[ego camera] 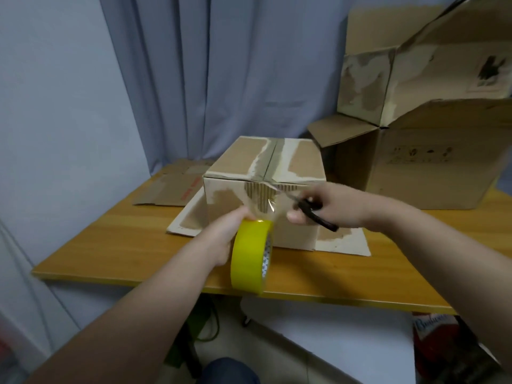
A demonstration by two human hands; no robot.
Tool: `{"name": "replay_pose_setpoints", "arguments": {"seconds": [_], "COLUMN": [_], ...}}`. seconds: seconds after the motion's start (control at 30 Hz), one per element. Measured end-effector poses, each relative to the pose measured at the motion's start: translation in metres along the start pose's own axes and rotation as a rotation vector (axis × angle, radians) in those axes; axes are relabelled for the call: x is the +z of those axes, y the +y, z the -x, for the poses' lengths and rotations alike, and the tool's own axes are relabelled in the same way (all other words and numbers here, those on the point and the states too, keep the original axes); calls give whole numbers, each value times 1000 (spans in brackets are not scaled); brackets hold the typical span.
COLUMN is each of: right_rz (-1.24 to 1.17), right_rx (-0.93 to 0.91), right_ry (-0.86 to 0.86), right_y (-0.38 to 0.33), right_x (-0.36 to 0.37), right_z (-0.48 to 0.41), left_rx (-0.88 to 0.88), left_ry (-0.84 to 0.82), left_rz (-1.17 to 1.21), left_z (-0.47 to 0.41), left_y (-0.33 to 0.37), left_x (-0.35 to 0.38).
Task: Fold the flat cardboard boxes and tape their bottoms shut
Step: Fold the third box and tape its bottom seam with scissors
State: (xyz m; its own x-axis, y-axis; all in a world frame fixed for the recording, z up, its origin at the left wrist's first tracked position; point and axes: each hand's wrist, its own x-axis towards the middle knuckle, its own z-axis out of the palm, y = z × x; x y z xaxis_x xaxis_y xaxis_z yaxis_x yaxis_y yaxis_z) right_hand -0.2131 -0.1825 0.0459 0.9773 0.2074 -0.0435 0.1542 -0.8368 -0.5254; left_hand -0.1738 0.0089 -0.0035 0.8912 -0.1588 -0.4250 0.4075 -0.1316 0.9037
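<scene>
One folded box (249, 159) stands on the tabletop (110, 245).
Left hand (221, 241) grips the tape roll (249, 259); right hand (332, 203) holds scissors (324, 222) at the stretched tape (266, 207).

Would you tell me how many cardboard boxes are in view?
3: centre box being taped, large open box at right, flat box rear left; others may be hidden.

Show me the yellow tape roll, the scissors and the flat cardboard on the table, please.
yellow tape roll (250, 256), head view, on its yellow outer band.
scissors (322, 220), head view, on the black handle.
flat cardboard (169, 189), head view, on its upper face.
</scene>
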Motion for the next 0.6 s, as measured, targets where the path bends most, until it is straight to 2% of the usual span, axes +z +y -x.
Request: {"name": "replay_pose_setpoints", "arguments": {"seconds": [0.07, 0.2, 0.43, 0.6], "right_rz": [87, 154, 175, 200], "right_rx": [133, 256, 298, 258], "right_ry": [-177, -296, -352, -351], "right_y": [13, 25, 16, 13], "right_x": [-5, -6, -3, 1], "right_z": [11, 10, -19, -34], "left_rx": [-28, -43, 3, 62], "left_ry": [-9, 1, 14, 18], "left_rz": [15, 36, 86, 91], "left_z": [-2, -4, -2, -10], "left_y": [1, 3, -1, -7], "left_x": [1, 2, 2, -2]}}
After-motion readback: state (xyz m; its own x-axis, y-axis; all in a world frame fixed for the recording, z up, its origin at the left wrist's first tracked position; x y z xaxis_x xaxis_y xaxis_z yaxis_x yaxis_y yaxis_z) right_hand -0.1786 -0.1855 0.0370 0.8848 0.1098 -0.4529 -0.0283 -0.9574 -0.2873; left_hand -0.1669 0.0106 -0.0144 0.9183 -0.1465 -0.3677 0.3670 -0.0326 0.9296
